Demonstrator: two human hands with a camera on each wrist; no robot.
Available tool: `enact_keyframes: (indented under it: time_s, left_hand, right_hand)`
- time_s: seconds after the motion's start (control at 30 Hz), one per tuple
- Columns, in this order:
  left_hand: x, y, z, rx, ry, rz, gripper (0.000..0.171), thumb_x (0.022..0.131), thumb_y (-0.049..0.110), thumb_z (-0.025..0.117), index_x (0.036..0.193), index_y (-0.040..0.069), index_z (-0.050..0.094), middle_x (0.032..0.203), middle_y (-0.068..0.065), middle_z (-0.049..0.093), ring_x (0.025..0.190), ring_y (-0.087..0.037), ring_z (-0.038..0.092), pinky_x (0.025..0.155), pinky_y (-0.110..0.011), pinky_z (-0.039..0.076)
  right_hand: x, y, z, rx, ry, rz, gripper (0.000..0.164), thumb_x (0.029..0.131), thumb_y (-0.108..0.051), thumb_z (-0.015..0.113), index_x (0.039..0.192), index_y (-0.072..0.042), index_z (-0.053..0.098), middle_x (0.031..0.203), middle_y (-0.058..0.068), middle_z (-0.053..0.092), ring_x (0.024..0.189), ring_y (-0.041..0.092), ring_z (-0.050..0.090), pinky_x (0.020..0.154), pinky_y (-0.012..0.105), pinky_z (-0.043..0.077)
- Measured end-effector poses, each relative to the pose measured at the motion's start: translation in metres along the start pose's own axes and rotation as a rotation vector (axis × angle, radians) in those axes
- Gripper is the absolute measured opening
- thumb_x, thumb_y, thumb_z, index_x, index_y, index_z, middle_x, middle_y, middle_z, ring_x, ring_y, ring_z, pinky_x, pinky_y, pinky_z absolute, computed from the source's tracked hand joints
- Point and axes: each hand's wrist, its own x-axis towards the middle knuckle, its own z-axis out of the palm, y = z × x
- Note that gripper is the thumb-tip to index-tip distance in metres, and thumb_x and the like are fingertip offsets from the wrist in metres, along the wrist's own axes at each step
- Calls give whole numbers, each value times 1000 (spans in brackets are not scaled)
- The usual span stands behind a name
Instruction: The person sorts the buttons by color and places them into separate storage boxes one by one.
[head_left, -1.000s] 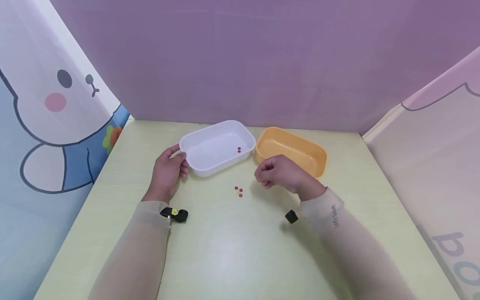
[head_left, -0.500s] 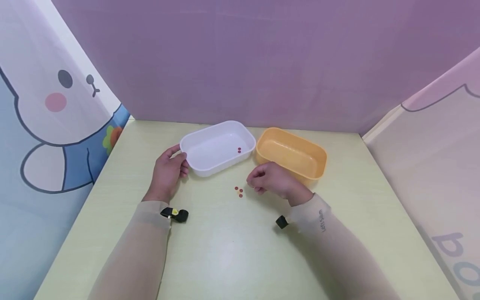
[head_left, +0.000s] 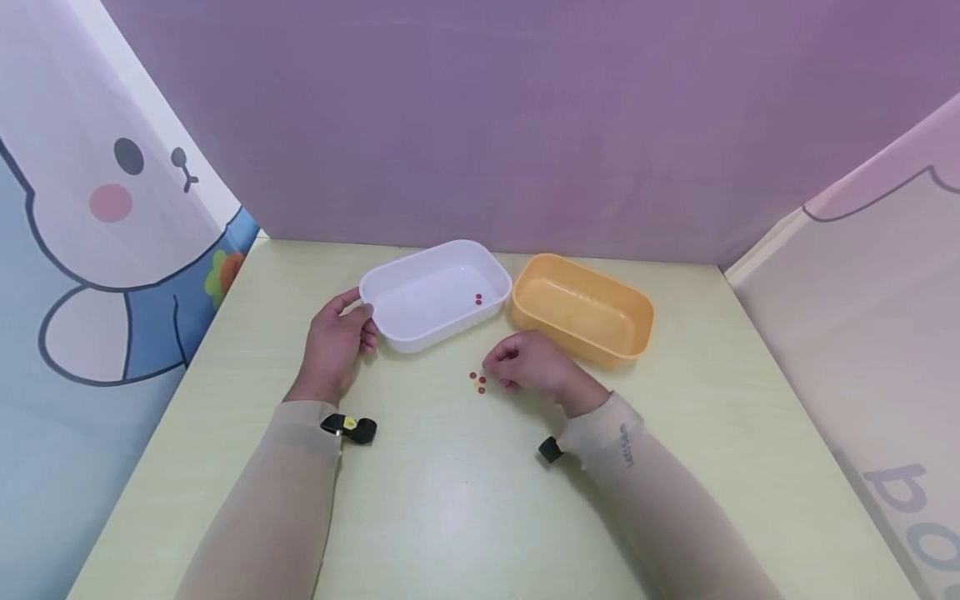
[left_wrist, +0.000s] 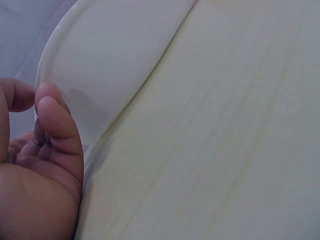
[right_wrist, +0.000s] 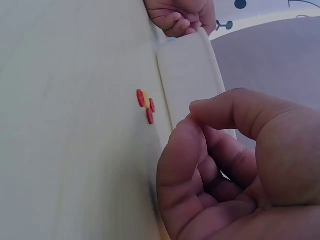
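Observation:
In the head view my left hand (head_left: 337,337) grips the left end of a white plastic tray (head_left: 408,343), its fingertips at the rim. Two small red discs (head_left: 478,299) lie inside this tray. My right hand (head_left: 534,367) is just right of three small red discs (head_left: 482,390) and a yellow piece (head_left: 475,382) clustered on the table. In the right wrist view the thumb and index fingertips (right_wrist: 192,112) meet, nothing visible between them, and the other fingers are curled. The left wrist view shows the left hand (left_wrist: 55,145) against the tray's end wall (left_wrist: 110,65).
An orange plastic tray (head_left: 585,335) stands right of the white one, close to its corner and behind my right hand. The pale table (head_left: 450,500) ends at a purple backdrop (head_left: 480,125). Printed cloth panels (head_left: 112,250) flank both sides.
My right hand has moved left and slightly toward me, from in front of the orange tray to beside the discs on the table. The left hand and both trays stay put.

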Motion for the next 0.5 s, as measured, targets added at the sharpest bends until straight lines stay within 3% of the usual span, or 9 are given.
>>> enact_keyframes:
  time_s: [0.5]
  left_hand:
    - [0,1,0,17,-4,-10,51,116,26,64,165,19,55,95,-4,68,73,-12,66,64,-22,60]
  right_hand:
    - [2,-2,11,-34,-36,-3,5,99,-14,84,103,-15,86,97,-4,86,73,13,67,66,25,57]
